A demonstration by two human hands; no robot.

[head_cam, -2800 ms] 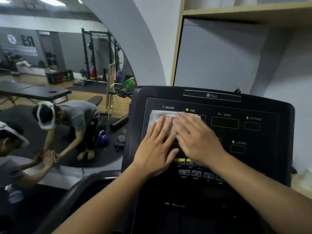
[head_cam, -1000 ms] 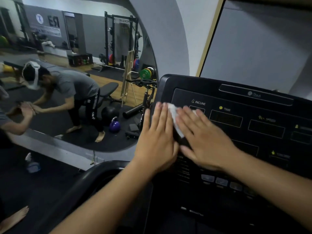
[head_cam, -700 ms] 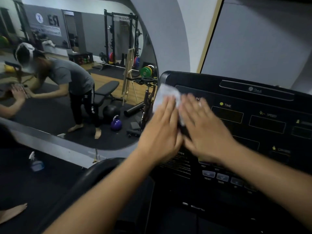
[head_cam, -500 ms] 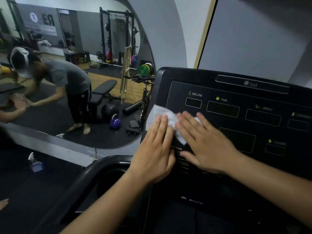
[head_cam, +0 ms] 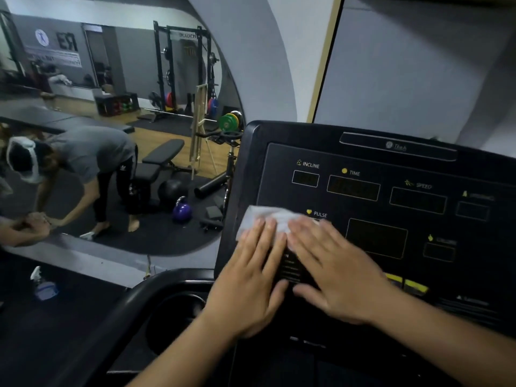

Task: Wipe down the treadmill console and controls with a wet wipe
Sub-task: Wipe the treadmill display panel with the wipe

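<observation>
Two flat hands press one wipe (head_cam: 272, 219) against the console (head_cam: 363, 219). The left hand (head_cam: 248, 286) and right hand (head_cam: 335, 272) lie side by side, fingers straight and close together, gripping nothing; they only pin the wipe under their tips. The wipe sits at the console's left edge, and its white upper part shows just beyond the fingertips, below the INCLINE window and beside the PULSE label.

The wipe looks thin, limp and very light. It would likely bunch or fold if pushed from one corner, so broad palm pressure across its middle seems the best hold. Being damp, it should cling a little to the panel and slide without much effort.

The panel is hard, smooth, dark and tilted toward the person, with printed display windows out past the right fingers and yellow buttons (head_cam: 406, 284) near the right wrist. Buttons may be pressed by accident under a heavy palm.

Left of the left hand a large mirror (head_cam: 111, 135) shows gym racks, a bench and a kettlebell. A spray bottle (head_cam: 43, 286) stands low, well off to the left.
</observation>
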